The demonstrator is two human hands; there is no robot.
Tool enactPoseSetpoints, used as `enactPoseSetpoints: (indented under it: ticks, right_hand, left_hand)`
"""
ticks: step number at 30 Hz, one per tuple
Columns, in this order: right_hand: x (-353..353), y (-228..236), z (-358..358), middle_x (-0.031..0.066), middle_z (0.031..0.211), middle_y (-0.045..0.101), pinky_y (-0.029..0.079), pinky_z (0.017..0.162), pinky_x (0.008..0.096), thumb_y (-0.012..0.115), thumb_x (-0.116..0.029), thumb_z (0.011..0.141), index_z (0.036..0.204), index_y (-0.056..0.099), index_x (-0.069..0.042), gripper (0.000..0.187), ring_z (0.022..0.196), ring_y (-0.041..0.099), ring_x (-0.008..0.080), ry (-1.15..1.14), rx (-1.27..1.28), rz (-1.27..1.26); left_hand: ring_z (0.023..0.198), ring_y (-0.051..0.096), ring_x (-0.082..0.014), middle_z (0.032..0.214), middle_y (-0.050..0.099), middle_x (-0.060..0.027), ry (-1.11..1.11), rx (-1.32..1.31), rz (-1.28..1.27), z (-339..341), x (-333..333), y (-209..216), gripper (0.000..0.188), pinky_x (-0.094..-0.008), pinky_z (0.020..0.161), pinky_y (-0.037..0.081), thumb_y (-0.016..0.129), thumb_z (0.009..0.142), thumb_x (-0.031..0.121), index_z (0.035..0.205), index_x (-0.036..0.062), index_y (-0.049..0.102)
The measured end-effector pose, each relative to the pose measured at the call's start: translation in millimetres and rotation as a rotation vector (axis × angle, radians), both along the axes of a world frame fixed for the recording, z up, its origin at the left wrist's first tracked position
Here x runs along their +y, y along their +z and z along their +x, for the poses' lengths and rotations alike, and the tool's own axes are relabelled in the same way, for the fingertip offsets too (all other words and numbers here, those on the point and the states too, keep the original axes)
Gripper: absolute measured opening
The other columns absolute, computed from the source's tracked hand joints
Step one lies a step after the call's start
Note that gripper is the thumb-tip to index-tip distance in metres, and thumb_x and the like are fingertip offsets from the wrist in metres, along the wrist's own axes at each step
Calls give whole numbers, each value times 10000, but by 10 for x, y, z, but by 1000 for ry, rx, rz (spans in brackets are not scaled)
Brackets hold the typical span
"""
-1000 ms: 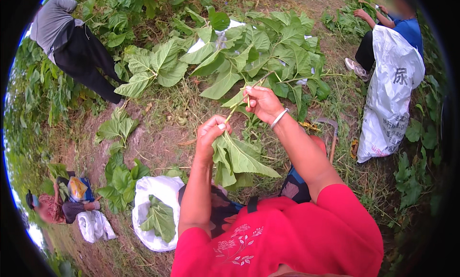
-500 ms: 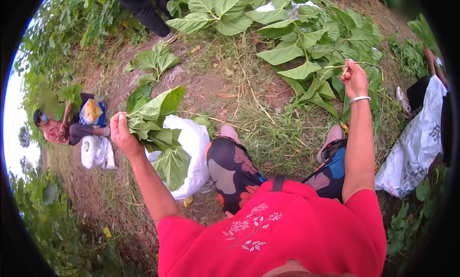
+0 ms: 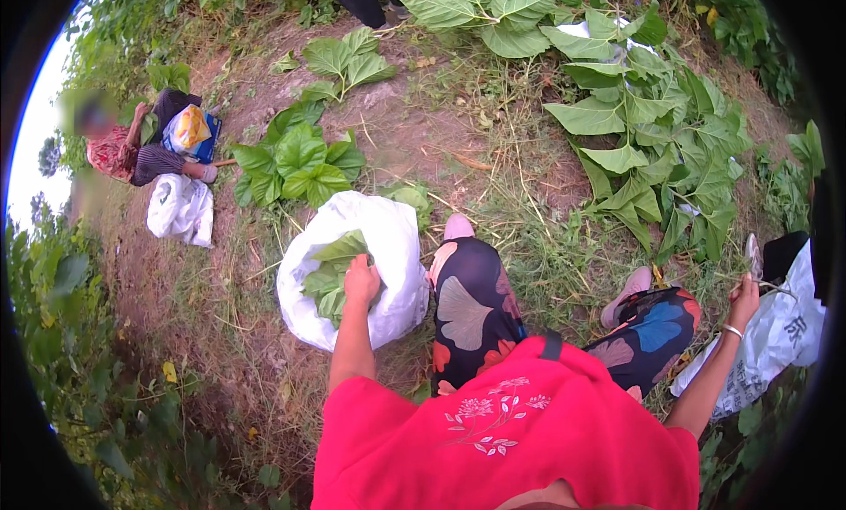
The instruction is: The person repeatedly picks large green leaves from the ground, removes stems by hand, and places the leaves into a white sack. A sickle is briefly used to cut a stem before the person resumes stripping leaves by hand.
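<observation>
My left hand [image 3: 361, 279] is inside the mouth of a white woven sack [image 3: 401, 237], closed on a bunch of broad green leaves [image 3: 330, 268]. Its fingertips are partly hidden among the leaves. Out to the right, my right hand [image 3: 745, 300] grips a thin bare stem [image 3: 777, 289], in front of another white sack [image 3: 749, 351] with dark print. The open sack stands on the ground beside my left knee. Just beyond it lies a pile of green leaves [image 3: 304, 162].
A heap of leafy branches [image 3: 652, 131] covers the ground ahead on the right. More cut leaves [image 3: 348, 65] lie farther off. At the left a seated person [image 3: 115, 148] works beside a white bag [image 3: 181, 210]. Another person's dark-trousered leg [image 3: 361, 3] stands at the far edge.
My left hand has gone from holding leaves above the sack to inside its mouth with them. My right hand has moved outward and down, still holding the stem. The whole view has shifted.
</observation>
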State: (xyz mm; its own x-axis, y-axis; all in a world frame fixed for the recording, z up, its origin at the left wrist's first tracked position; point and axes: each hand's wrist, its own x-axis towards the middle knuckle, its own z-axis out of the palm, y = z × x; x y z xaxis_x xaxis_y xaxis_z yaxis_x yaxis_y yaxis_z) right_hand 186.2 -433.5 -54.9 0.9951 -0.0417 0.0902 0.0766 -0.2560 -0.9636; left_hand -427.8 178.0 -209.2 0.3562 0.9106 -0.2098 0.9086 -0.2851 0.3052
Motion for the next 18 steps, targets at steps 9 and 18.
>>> enactPoseSetpoints:
  ticks: [9,18]
  right_hand:
    - [-2426,-1045,-2379,206,806,673,543,590,386,658,-117,748,875,659,29,194,660,679,291,1098,218,-1504]
    - [748,615,-829,67,934,614,501,653,265,556,-144,918,1102,572,34,256,754,582,120,429,-42,-674]
  left_hand:
    - [1085,538,-367,1205,550,-188,-90,-154,-60,8,188,149,581,-444,945,422,653,770,336,1260,70,489]
    - [1217,438,-372,1345,468,-159,-146,-171,78,-162,19,974,786,-452,1029,349,738,707,333,1384,124,398]
